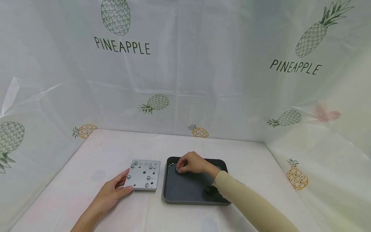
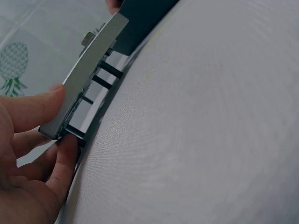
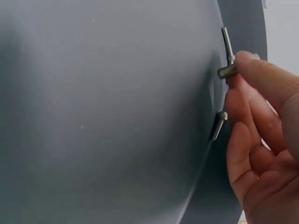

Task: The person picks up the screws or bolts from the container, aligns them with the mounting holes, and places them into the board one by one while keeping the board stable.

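My left hand (image 1: 111,190) grips the left edge of a square silver metal plate (image 1: 139,175), thumb on the upper side and fingers beneath. Several socket-head screws and holes dot its top; in the left wrist view, dark screw shanks (image 2: 102,82) stick out below the plate. Over the far left part of a dark grey tray (image 1: 185,191), my right hand (image 1: 193,162) pinches a small metal screw (image 3: 227,71) between thumb and index finger. Its far end is hidden by the fingertips. A hex key (image 1: 169,169) lies in the tray just left of that hand.
A small black object (image 1: 210,190) sits in the tray's near right part, beside the right sleeve (image 1: 246,196). The tray stands right of the plate on a white-covered table (image 1: 127,145). A pineapple-printed sheet (image 1: 203,90) hangs behind and at the sides.
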Demonstrator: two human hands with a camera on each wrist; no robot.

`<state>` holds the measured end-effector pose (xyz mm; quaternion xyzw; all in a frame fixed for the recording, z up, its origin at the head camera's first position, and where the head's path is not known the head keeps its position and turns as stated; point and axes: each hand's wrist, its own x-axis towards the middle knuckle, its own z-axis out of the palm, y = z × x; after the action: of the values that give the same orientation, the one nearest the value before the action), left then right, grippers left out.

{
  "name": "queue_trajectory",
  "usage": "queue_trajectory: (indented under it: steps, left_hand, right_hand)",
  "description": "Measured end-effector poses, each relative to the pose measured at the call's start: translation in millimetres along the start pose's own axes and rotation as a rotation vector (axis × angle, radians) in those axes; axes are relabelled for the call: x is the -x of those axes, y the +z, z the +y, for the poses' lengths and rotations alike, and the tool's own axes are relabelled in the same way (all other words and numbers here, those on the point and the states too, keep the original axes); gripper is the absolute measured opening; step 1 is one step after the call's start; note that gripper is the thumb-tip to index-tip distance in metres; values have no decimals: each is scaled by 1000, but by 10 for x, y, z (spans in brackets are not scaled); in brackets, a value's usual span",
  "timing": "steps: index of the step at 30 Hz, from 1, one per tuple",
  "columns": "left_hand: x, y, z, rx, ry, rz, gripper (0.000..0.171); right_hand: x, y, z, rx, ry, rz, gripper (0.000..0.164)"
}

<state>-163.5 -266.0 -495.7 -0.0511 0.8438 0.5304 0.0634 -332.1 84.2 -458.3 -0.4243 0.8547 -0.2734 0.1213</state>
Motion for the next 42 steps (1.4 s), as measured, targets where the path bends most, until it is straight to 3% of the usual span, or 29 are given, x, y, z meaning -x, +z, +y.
queue_trajectory:
  steps: [8,18,34,42]
  left_hand:
    - [-5,11,0,-22,-14,10,90]
    - [6,7,20,-24,-16,14,89]
    - [-7,2,-26,-19,-18,14,90]
    - [-9,-5,-22,-9,-13,5,90]
  right_hand:
    - [18,-15,74,-176,22,6,11]
    - [-15,-49,0,-332,61,43,19]
    - [-312,-43,-211,-397,39,101,14]
    - [-482,18,-284,-420,27,83,15]
